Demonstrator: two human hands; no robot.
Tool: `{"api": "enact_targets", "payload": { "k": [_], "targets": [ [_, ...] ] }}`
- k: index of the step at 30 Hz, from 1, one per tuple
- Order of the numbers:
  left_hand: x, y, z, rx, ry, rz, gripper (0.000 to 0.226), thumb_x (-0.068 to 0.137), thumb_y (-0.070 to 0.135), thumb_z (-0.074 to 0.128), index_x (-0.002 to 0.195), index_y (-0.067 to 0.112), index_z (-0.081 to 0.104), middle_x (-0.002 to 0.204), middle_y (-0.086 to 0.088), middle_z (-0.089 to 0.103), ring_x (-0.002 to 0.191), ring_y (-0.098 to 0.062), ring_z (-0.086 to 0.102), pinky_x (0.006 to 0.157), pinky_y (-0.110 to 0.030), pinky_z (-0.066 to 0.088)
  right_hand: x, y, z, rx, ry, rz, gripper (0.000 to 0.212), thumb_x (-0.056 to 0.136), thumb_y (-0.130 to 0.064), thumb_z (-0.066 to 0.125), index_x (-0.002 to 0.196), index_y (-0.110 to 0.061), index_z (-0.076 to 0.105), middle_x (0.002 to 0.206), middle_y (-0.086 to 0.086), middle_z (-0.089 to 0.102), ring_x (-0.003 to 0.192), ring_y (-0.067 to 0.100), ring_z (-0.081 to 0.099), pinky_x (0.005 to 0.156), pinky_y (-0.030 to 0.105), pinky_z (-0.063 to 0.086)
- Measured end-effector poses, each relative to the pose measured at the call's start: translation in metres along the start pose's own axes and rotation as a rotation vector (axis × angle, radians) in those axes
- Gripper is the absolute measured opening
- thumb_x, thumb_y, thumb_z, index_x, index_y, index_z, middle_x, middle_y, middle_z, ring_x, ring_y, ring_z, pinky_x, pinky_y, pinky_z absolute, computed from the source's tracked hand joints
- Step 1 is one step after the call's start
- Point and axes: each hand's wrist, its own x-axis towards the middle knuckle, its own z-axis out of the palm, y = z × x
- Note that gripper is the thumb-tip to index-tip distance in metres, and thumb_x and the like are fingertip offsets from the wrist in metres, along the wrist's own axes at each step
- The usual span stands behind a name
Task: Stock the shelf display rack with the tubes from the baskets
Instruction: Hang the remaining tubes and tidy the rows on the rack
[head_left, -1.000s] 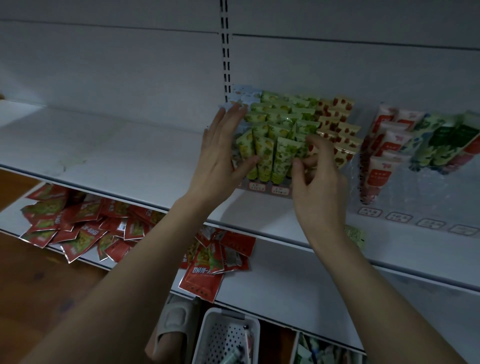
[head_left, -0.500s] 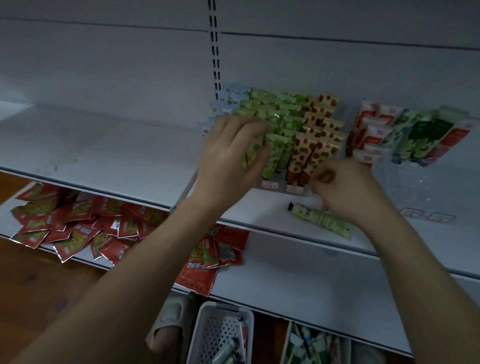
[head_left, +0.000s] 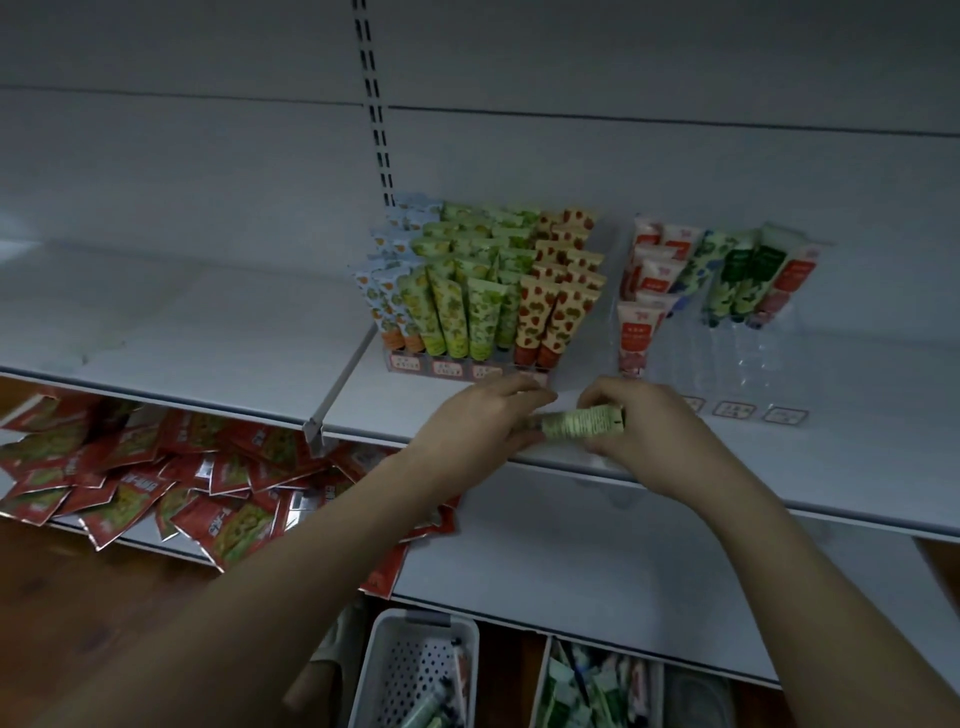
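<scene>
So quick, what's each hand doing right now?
Left hand: grips one end of the green tube.
Right hand: grips the tube's other end.

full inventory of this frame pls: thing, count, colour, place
display rack: one, clear, on the upper shelf, packed with upright tubes
blue-orange tubes: several, rack's left columns
green tubes: many, rack's middle columns
strawberry tubes: several, red-cream, rack's right columns
second rack: one, clear, right of the first, partly filled
white-red tubes: a few, second rack's left side
green held tube: one, lying sideways above the shelf edge
shelf: white, upper level
red sachets: many, heaped on the lower shelf
baskets: at least two, white, on the floor, holding tubes
left hand: grips the tube's left end
right hand: grips its right end
</scene>
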Motion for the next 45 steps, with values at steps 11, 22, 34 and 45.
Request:
{"api": "enact_targets", "payload": {
  "k": [11, 22, 34, 45],
  "targets": [
    [0.0, 0.022, -0.017, -0.242, -0.041, -0.28, 0.022, 0.086, 0.021, 0.071, 0.107, 0.019, 0.069, 0.085, 0.009, 0.061, 0.073, -0.011, 0.057, 0.07, -0.032, 0.05, -0.011, -0.012, -0.008, 0.804, 0.119, 0.088, 0.021, 0.094, -0.003, 0.06, 0.113, -0.009, 0.057, 0.099, 0.012, 0.064, 0.071, 0.023, 0.071, 0.069, 0.032, 0.061],
    [0.031, -0.03, -0.091, 0.228, 0.466, -0.081, 0.018, 0.084, 0.02, 0.072, 0.101, 0.016, 0.072, 0.098, -0.003, 0.069, 0.094, -0.027, 0.058, 0.079, -0.036, 0.042, 0.026, -0.049, -0.042, 0.536, 0.371, -0.107, 0.017, 0.089, -0.005, 0.066, 0.085, -0.021, 0.062, 0.082, -0.001, 0.066, 0.067, 0.015, 0.069, 0.068, 0.031, 0.059],
    [0.045, -0.067, -0.073, 0.211, 0.335, -0.076, 0.018, 0.08, 0.03, 0.068, 0.091, 0.018, 0.076, 0.101, -0.005, 0.069, 0.096, -0.035, 0.061, 0.078, -0.051, 0.05, 0.068, -0.087, -0.051, -0.019, 0.346, -0.295, 0.007, 0.084, -0.014, 0.073, 0.089, -0.011, 0.07, 0.088, 0.001, 0.061, 0.083, 0.013, 0.053, 0.07, 0.024, 0.037],
    [0.041, -0.067, -0.073, 0.172, 0.376, -0.098, 0.033, 0.076, 0.012, 0.071, 0.109, 0.012, 0.072, 0.103, -0.01, 0.071, 0.093, -0.035, 0.065, 0.077, -0.046, 0.053, 0.081, -0.083, -0.026, -0.152, 0.33, -0.353, 0.003, 0.086, -0.009, 0.068, 0.086, -0.008, 0.071, 0.09, 0.008, 0.064, 0.083, 0.017, 0.053, 0.067, 0.025, 0.033]
  ]
}}
